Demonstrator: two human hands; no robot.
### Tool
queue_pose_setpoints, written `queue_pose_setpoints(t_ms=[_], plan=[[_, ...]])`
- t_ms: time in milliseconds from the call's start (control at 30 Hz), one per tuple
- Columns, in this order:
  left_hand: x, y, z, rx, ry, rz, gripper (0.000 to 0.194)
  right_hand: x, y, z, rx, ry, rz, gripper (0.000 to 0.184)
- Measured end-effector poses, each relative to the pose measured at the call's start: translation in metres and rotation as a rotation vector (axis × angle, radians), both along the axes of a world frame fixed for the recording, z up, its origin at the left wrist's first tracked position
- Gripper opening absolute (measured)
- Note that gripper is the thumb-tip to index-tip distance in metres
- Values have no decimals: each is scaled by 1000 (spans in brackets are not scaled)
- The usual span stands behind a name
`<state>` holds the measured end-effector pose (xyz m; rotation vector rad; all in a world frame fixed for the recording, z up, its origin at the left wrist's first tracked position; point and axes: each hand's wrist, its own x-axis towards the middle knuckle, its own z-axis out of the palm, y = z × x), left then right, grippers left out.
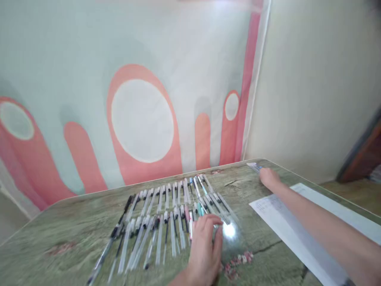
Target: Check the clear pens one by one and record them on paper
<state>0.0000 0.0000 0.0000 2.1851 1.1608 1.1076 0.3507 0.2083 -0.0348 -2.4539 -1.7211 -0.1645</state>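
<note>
Many pens lie side by side on the table in two rough rows, the far row (160, 197) and the near row (160, 238). Most have clear barrels, a few have black, pink or teal parts. My left hand (205, 242) rests at the right end of the near row, fingers curved and thumb apart, with nothing visible between them. Beside its fingers lies a white pen (191, 225). Stretched out to the far right corner, my right hand (269, 178) is closed at a small bunch of clear pens (254, 167); its fingertips are hidden.
White paper sheets (276, 216) lie on the right side of the table under my right forearm. The green wood-patterned table (59, 230) meets a wall covering (143, 119) with coral shapes. A bright light reflection lies right of my left hand.
</note>
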Motion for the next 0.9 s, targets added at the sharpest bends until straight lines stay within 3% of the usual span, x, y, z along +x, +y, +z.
queue_pose_setpoints(t_ms=[300,467,667,800,900], plan=[[0,-2,-1,-33,-43,12,16,-3,-6,2,9,49,-17,29],[-1,0,-3,-40,-90,7,18,-16,-19,13,57,91,13,30],[0,3,-5,-54,-126,-18,19,-76,-51,21,30,248,333,22],[0,1,-3,-3,-91,-23,20,-124,-90,16,-68,596,659,25],[-1,0,-3,21,-78,-27,21,-146,-110,14,6,541,710,24]])
